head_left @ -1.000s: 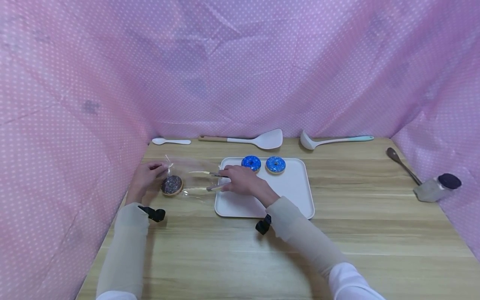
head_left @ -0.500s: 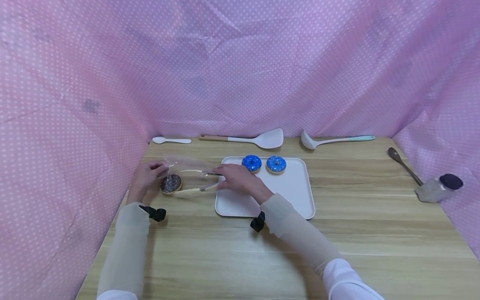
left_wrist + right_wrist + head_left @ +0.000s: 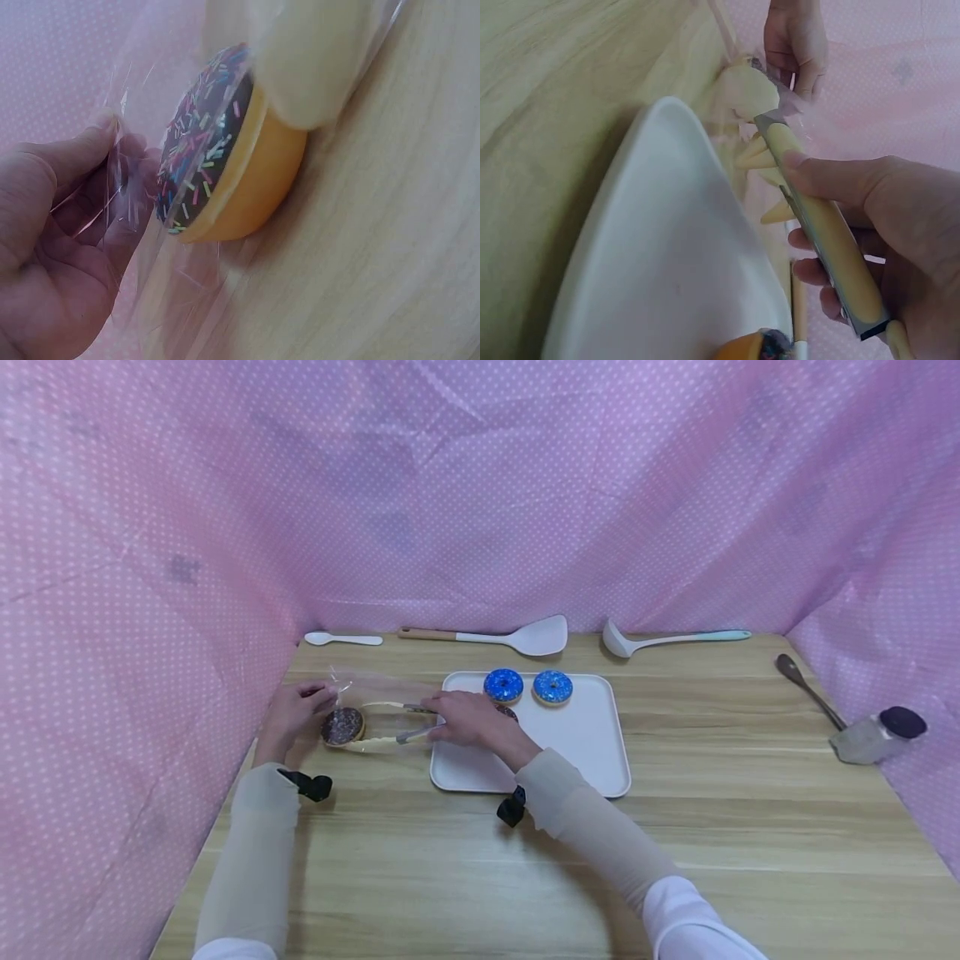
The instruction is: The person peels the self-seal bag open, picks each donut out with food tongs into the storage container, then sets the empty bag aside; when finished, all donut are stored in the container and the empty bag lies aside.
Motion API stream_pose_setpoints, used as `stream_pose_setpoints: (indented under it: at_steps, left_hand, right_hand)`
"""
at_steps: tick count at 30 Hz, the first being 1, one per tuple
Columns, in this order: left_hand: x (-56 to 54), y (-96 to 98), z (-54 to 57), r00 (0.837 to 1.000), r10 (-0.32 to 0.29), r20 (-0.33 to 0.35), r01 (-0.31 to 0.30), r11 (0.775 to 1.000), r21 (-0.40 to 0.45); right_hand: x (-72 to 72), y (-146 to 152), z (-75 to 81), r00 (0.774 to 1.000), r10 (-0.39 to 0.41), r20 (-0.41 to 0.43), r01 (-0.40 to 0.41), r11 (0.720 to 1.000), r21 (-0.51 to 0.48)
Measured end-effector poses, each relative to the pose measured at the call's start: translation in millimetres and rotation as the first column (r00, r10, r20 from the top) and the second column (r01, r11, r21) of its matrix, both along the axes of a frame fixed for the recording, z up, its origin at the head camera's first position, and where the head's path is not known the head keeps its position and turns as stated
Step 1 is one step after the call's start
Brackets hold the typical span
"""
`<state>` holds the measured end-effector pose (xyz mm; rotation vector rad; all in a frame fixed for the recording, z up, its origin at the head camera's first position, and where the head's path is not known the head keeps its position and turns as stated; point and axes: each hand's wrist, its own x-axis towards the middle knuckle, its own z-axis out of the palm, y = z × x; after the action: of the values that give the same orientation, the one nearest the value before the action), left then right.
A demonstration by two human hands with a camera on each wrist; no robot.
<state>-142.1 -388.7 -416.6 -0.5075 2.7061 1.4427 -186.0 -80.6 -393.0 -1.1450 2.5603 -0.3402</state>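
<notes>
At the left of the table, my left hand (image 3: 291,717) pinches the edge of a clear plastic bag (image 3: 129,180) between thumb and fingers. Inside the bag lies a chocolate donut (image 3: 201,150) with coloured sprinkles, tilted in the left wrist view. My right hand (image 3: 471,718) grips a pair of tongs (image 3: 829,251) over the left side of a white tray (image 3: 577,743). The cream tong tips reach leftward into the bag, one on each side of the donut, and one tip overlaps its edge in the left wrist view. Another chocolate donut (image 3: 507,713) on the tray is mostly hidden behind my right hand.
Two blue donuts (image 3: 552,687) sit at the tray's back. Along the back edge lie a small white spoon (image 3: 343,640), a spatula (image 3: 536,637) and a ladle (image 3: 660,643). A brown spoon (image 3: 810,689) and a dark-lidded jar (image 3: 873,739) are at the right.
My right hand has moved left with the tongs, bringing their tips up to the bagged donut. The brown donut on the tray now shows past that hand. My left hand has stayed in place.
</notes>
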Motion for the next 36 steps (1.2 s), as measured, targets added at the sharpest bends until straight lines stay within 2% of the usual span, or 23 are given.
stream_pose_setpoints:
  at_steps: [4, 9, 12, 17, 21, 24, 27, 30, 36]
  left_hand:
    - [0.4, -0.4, -0.4, 1.0, 0.005, 0.014, -0.005, 1.0, -0.018]
    - [-0.1, 0.8, -1.7, 1.0, 0.0, 0.031, 0.004, 0.992, -0.124]
    - [-0.7, 1.8, -2.4, 0.999, -0.005, 0.032, 0.01, 0.988, -0.157]
    - [-1.3, 2.0, -4.2, 1.0, 0.003, 0.013, -0.001, 0.989, -0.148]
    - [0.2, 2.8, -3.0, 1.0, -0.002, 0.018, 0.003, 0.994, -0.11]
    - [1.2, 1.6, -3.1, 1.0, -0.003, 0.029, 0.006, 0.996, -0.088]
    - [1.5, -0.5, -4.0, 1.0, 0.003, 0.026, -0.003, 1.0, -0.022]
    - [1.2, -3.4, -5.1, 1.0, 0.018, 0.012, -0.018, 1.0, -0.009]
    - [2.5, -7.4, -5.0, 0.999, 0.024, -0.023, -0.027, 0.992, -0.122]
  right_hand:
    - [1.4, -0.2, -3.3, 1.0, 0.005, 0.001, -0.005, 1.0, -0.004]
    - [2.5, -1.1, -4.8, 1.0, 0.005, -0.007, -0.005, 0.999, -0.033]
    - [3.3, -2.4, -4.9, 1.0, 0.012, -0.012, -0.012, 0.999, -0.039]
    - [4.5, -4.3, -7.6, 1.0, 0.021, -0.021, -0.022, 0.999, -0.03]
    - [6.3, -2.4, -8.2, 0.999, 0.021, -0.034, -0.022, 0.999, -0.033]
    - [8.3, 2.3, -4.5, 0.999, 0.015, -0.046, -0.017, 0.999, -0.041]
    - [9.8, 9.1, 2.4, 0.999, -0.001, -0.051, -0.002, 0.998, -0.057]
    - [10.0, 16.4, 8.7, 0.999, -0.02, -0.036, 0.017, 0.997, -0.08]
    - [8.4, 35.0, 16.1, 0.999, -0.035, -0.014, 0.033, 0.994, -0.104]
